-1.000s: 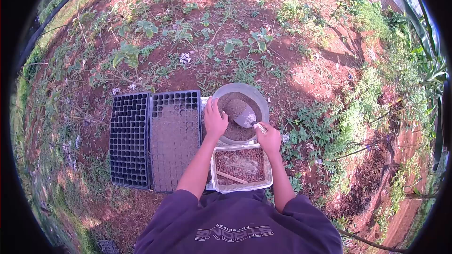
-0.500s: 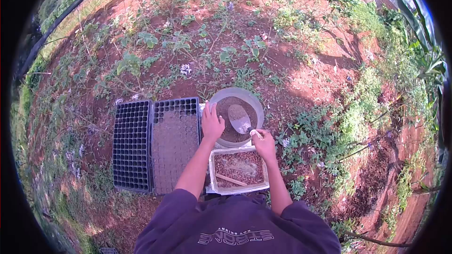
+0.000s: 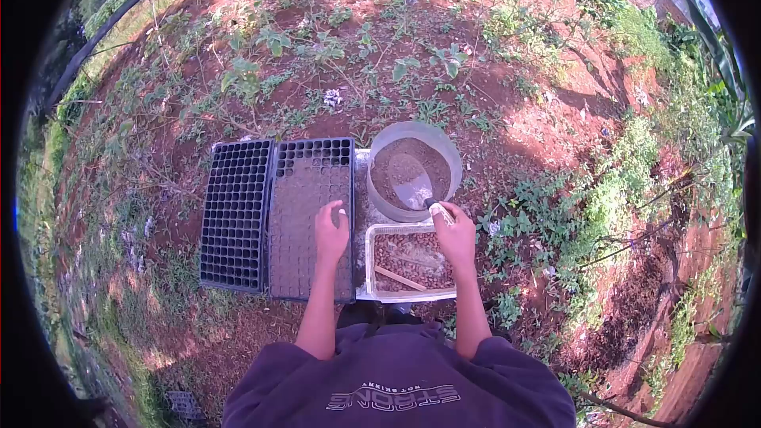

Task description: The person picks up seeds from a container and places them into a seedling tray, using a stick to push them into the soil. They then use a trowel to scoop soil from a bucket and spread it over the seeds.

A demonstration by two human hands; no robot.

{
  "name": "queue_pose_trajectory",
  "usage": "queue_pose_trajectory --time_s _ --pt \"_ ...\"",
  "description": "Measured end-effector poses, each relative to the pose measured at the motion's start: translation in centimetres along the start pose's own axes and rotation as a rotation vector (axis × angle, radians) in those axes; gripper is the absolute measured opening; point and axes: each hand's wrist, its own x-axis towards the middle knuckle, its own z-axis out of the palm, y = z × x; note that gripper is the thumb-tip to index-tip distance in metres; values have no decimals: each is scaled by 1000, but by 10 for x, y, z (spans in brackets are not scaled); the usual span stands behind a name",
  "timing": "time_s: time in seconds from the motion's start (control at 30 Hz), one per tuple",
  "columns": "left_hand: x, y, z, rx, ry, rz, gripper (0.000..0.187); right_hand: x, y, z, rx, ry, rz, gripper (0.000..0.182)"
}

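My right hand (image 3: 455, 231) is wrapped round the handle of a trowel (image 3: 414, 192), whose blade lies in a round tub (image 3: 457, 165) of brown soil, with soil on the blade. Over the right side of a soil-filled seedling tray (image 3: 297, 222) hovers my left hand (image 3: 332, 230), fingers apart and holding nothing. That tray's cells are covered with soil except for the rows at its far end. Below the tub sits a pale rectangular container (image 3: 371, 269) of reddish-brown pellets, with a flat wooden stick (image 3: 399, 277) lying on them.
Left of the filled tray is a black seedling tray (image 3: 235, 214) with empty cells. Low green plants (image 3: 539, 210) grow to the right of the tub. Another tray-like object (image 3: 185, 405) lies at the lower left. A wall stands at the upper right.
My left hand has moved away from the tub's rim to over the filled tray. The trowel stays in my right hand, inside the tub. The view has shifted slightly.
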Motion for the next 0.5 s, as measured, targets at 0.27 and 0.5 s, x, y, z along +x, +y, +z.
queue_pose_trajectory --time_s 0.27,0.5 --pt "0 -36 -55 45 36 -61 20 -22 -52 39 24 -99 22 32" --pt "43 -147 -114 65 -27 -54 18 -15 -36 165 187 -198 2 33"
